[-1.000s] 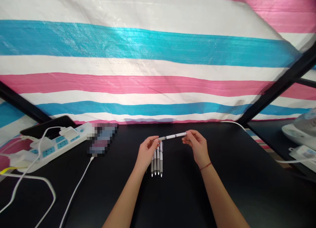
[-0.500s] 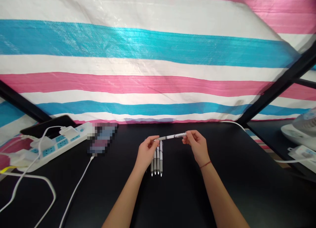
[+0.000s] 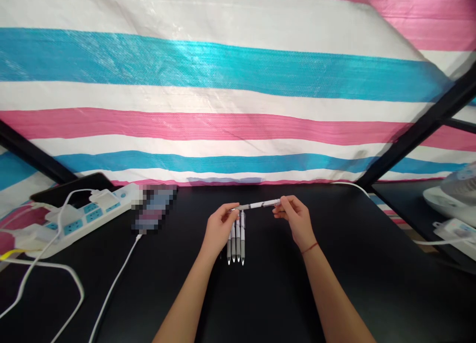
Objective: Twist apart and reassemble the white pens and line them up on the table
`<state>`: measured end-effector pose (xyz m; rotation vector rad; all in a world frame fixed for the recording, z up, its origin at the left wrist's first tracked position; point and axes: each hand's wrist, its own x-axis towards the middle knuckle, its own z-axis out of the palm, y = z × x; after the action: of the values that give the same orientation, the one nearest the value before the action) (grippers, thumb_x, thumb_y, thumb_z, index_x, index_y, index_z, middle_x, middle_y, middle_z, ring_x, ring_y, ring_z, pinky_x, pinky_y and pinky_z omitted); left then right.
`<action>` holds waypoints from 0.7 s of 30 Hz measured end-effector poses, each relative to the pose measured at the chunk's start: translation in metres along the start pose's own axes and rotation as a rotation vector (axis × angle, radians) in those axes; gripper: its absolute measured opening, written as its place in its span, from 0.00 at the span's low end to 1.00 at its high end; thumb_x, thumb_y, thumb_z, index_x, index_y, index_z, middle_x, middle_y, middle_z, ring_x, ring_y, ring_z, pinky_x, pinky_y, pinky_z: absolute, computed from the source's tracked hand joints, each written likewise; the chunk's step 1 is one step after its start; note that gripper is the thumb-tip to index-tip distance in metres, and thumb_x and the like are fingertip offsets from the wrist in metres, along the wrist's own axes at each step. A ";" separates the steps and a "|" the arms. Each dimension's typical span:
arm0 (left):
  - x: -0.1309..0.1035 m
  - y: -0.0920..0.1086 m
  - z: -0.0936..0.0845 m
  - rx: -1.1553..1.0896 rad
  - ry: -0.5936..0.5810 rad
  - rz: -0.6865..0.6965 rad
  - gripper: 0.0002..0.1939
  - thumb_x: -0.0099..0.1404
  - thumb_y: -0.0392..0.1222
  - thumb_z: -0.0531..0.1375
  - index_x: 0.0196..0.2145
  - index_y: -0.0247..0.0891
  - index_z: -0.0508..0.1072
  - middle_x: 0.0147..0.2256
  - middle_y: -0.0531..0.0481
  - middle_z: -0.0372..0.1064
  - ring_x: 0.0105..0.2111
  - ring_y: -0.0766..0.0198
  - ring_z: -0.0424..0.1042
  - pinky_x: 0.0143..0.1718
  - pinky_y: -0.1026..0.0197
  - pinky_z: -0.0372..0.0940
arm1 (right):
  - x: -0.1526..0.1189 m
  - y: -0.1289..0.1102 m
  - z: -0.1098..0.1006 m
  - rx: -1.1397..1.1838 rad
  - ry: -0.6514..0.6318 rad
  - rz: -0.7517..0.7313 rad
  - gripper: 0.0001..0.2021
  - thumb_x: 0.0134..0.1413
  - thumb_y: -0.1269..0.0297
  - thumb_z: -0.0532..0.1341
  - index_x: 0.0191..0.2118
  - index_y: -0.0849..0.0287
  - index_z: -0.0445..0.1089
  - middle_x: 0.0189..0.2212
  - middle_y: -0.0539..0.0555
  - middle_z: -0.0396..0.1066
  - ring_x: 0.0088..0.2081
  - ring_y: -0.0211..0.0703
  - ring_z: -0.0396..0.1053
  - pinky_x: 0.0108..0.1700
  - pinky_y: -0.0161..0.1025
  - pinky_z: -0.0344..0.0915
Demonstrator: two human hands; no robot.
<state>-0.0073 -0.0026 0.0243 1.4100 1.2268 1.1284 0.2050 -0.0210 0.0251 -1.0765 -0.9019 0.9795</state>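
A white and grey pen (image 3: pixel 259 204) is held nearly level above the black table, its right end a little higher. My left hand (image 3: pixel 222 225) pinches the grey end between thumb and fingers. At the other end, the white one, my right hand (image 3: pixel 294 215) grips it with its fingertips. Below, several similar pens (image 3: pixel 238 244) lie side by side on the table with their tips toward me. My left hand hides the upper parts of some of them.
On the left are a white power strip (image 3: pixel 92 215) with plugs and cables, a black object (image 3: pixel 74 189) behind it, and a blurred phone-like device (image 3: pixel 154 209) on a white cable. A black table (image 3: pixel 357 263) spans the front; a fan-like white object (image 3: pixel 451 197) stands far right.
The pen between my hands has turned slightly about its length. Both hands have shifted very little, and the pens on the table lie as before.
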 end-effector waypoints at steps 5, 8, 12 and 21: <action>0.000 0.001 -0.003 0.051 0.003 -0.005 0.18 0.58 0.49 0.58 0.43 0.38 0.72 0.28 0.50 0.72 0.32 0.62 0.71 0.35 0.62 0.63 | 0.001 -0.001 -0.001 0.065 -0.012 0.001 0.14 0.47 0.57 0.65 0.39 0.56 0.68 0.27 0.49 0.69 0.27 0.39 0.70 0.25 0.34 0.68; 0.000 0.000 -0.004 0.058 0.002 0.004 0.17 0.59 0.49 0.58 0.43 0.38 0.72 0.29 0.50 0.72 0.32 0.62 0.71 0.36 0.62 0.63 | 0.001 -0.001 -0.001 0.001 -0.020 -0.023 0.11 0.49 0.57 0.64 0.33 0.60 0.70 0.25 0.50 0.69 0.27 0.39 0.70 0.26 0.34 0.68; 0.001 0.000 -0.004 0.061 -0.002 0.005 0.17 0.59 0.49 0.58 0.43 0.38 0.72 0.29 0.50 0.72 0.33 0.62 0.71 0.36 0.62 0.63 | 0.000 -0.001 -0.001 -0.074 0.020 -0.035 0.13 0.51 0.56 0.62 0.26 0.61 0.68 0.21 0.50 0.68 0.21 0.35 0.66 0.24 0.33 0.66; 0.000 0.000 -0.004 0.073 0.018 0.008 0.17 0.59 0.49 0.58 0.43 0.38 0.72 0.28 0.50 0.72 0.31 0.62 0.71 0.34 0.62 0.63 | 0.000 0.000 0.000 -0.103 -0.019 -0.059 0.11 0.51 0.56 0.62 0.32 0.59 0.68 0.23 0.49 0.68 0.25 0.38 0.68 0.26 0.34 0.68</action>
<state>-0.0108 -0.0021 0.0249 1.4639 1.2874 1.1135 0.2053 -0.0208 0.0253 -1.1228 -1.0033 0.9038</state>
